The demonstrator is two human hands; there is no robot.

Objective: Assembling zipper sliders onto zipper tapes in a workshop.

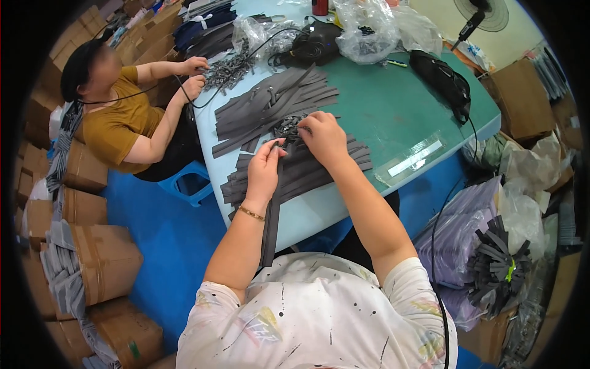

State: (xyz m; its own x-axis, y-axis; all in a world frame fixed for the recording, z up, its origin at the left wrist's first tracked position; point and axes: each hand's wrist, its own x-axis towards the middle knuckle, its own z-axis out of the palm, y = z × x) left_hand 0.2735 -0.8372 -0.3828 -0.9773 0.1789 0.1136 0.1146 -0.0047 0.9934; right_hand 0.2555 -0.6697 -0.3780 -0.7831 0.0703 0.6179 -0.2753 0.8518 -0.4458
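My left hand (264,169) pinches the upper end of a dark grey zipper strip (271,230), which hangs down past my wrist over the table's near edge. Just to the right, my right hand (327,140) has its fingertips closed at a small heap of dark, shiny zipper sliders (284,127). What lies between those fingertips is too small to tell. Beneath my hands spreads a layer of grey zipper strips (353,157). Beyond the heap lies a second, fanned pile of grey strips (243,117).
A co-worker (126,117) sits at the table's left side, both hands at a larger heap of small metal parts (230,71). Plastic bags (369,31) and black bags (439,80) lie on the table (381,104). Cardboard boxes (104,252) stand at left. A black cable (435,246) hangs at right.
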